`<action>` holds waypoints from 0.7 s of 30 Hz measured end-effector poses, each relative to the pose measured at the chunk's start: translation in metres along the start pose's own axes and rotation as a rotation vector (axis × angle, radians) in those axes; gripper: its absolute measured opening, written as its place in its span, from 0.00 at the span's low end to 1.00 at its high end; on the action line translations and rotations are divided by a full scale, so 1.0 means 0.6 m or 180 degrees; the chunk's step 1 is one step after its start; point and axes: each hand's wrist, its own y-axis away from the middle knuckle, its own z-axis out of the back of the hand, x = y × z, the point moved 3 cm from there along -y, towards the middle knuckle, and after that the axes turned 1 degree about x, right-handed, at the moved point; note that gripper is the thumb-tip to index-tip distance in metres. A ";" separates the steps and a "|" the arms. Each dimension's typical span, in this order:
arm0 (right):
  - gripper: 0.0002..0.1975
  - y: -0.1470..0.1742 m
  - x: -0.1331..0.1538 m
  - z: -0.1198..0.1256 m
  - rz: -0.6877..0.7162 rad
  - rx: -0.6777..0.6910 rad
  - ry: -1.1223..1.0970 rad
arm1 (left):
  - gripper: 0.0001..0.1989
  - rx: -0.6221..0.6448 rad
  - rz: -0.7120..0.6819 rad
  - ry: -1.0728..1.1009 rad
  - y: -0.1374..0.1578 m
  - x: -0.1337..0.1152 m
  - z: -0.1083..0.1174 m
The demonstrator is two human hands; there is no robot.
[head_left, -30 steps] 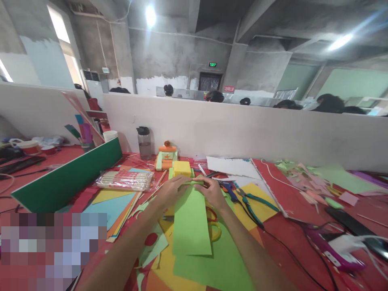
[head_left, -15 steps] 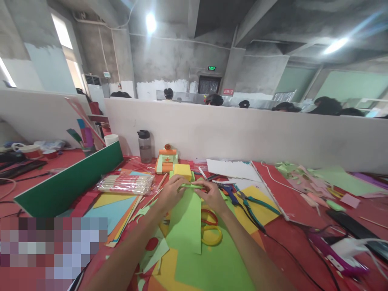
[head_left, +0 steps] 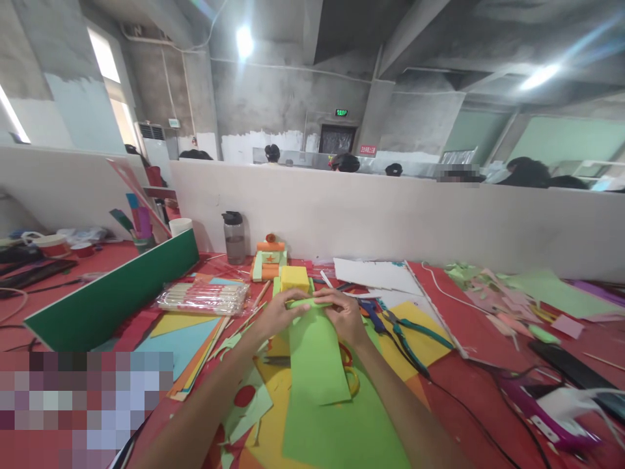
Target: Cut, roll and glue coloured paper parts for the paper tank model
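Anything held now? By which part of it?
Yes: a bright green rectangular paper strip, by its far end, which looks folded or rolled, in the left grip and right grip.

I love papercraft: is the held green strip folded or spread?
Mostly spread: the green strip extends smoothly; its far end, between left hand and right hand, looks rolled or folded.

Ahead of you, above the dark door (head_left: 338,139), a green sign (head_left: 341,113) reads "EXIT", with Chinese characters over it too small to make out for sure. To your right of the door, a red notice (head_left: 368,150) bears pale characters, also too small. On your desk (head_left: 469,404), the model (head_left: 270,247) shows an orange star (head_left: 270,258).
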 end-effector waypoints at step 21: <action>0.11 -0.004 -0.006 0.002 -0.0479 0.0174 0.0066 | 0.18 -0.0489 0.0072 0.0089 -0.007 0.015 0.010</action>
